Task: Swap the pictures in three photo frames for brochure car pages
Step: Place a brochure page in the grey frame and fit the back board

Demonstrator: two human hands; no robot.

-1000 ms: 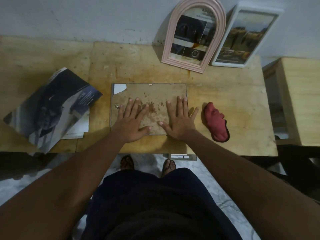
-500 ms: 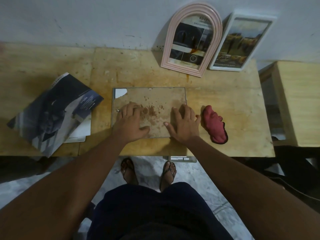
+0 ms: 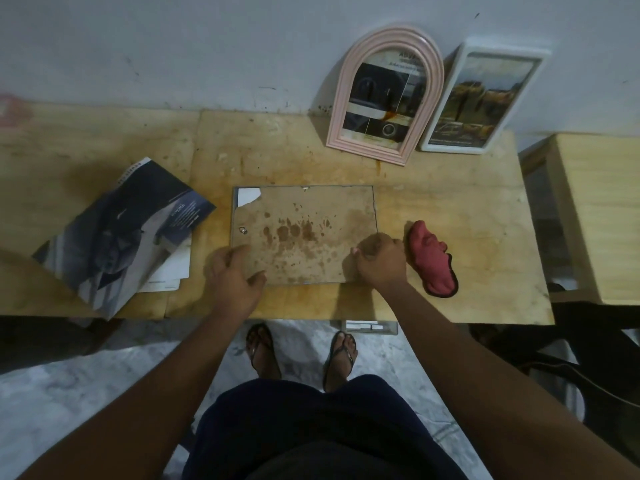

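A clip photo frame (image 3: 301, 220) lies face down in the middle of the wooden table (image 3: 457, 202), its stained brown backing board up and torn at the far left corner. My left hand (image 3: 232, 275) grips its near left corner, thumb on the board and fingers curled at the edge. At the near right corner my right hand (image 3: 381, 259) curls round the edge. A car brochure (image 3: 117, 230) lies open to the left, over loose white pages (image 3: 169, 271). A pink arched frame (image 3: 384, 102) and a white frame (image 3: 481, 98) lean on the wall, both with printed pages inside.
A red cloth (image 3: 431, 261) lies just right of my right hand. A second wooden table (image 3: 602, 209) stands to the right, with a gap between. A white object (image 3: 369, 327) sticks out under the table's near edge. My feet in sandals stand on the floor below.
Both hands lay flat on the backing board, fingers spread. They have slid out to the frame's near corners and curled round its edges.
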